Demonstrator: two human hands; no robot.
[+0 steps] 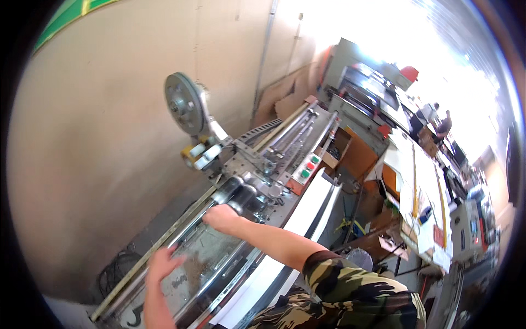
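Observation:
My right hand (221,218) is closed in a fist beside the metal cylinders (241,196) of a machine carriage. Its fingers curl away from view, so what they hold, if anything, is hidden. Lower and to the left, my left hand (162,264) hovers near a long metal rod (189,227) with its fingers apart and nothing in them. Beneath both hands runs the machine's scuffed metal bed (197,263). A grey wheel (183,104) stands up on an arm above the carriage, with white and yellow rollers (203,156) below it.
A panel with green and red buttons (310,165) sits right of the carriage. Long white sheets (296,227) lie along the machine's near side. A beige wall (109,126) rises at left. Beyond, a cluttered worktable (419,192) stands at right, with a person (444,125) far off.

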